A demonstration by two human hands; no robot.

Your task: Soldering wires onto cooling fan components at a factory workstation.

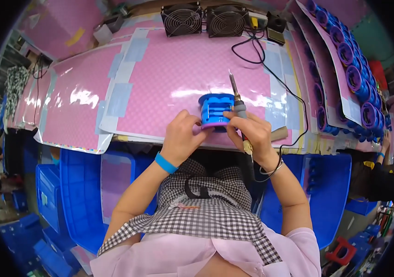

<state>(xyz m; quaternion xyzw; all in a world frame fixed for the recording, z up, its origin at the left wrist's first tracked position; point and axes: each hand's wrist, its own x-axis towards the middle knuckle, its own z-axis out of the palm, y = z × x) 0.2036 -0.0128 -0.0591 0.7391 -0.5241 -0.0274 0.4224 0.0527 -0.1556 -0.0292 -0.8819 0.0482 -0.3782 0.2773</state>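
A blue plastic housing [217,104], ribbed at the side and with a purple ring along its near edge, stands near the front edge of the bench. My left hand [182,137] grips it from the left, fingers and thumb against its near rim. Tucked in my right hand [255,133] is a soldering iron [239,107], its metal tip pointing up and away from the housing. Fingers of that same hand also touch the housing's right side. The inside of the housing is hidden.
Two black fans [227,21] stand at the back of the pink-covered bench [169,74]. A black cord [294,92] loops down the right side. Shelves at right carry several blue-and-purple housings [354,78]. Blue bins [84,198] flank my lap; another person's arm [383,150] shows far right.
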